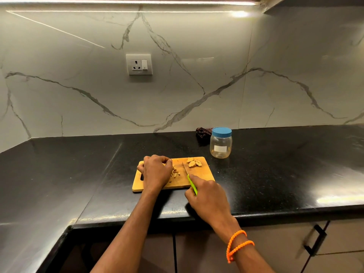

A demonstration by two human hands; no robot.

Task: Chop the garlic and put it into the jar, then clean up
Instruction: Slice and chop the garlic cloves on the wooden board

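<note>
A wooden cutting board (204,179) lies on the black counter. My left hand (156,172) rests on the board's left half with curled fingers pinching a garlic piece (173,166); chopped bits (175,173) lie beside it. My right hand (206,196) grips a knife by its green handle (192,184), the blade (184,167) pointing away across the board. Larger garlic slices (194,162) sit at the board's far right. A clear plastic jar (221,145) with a blue lid on stands behind the board to the right.
A dark crumpled cloth (202,133) lies behind the jar by the marble wall. The counter's front edge (275,214) runs just below my wrists, with cabinet doors and a black handle (316,241) underneath. A wall socket (139,64) sits above.
</note>
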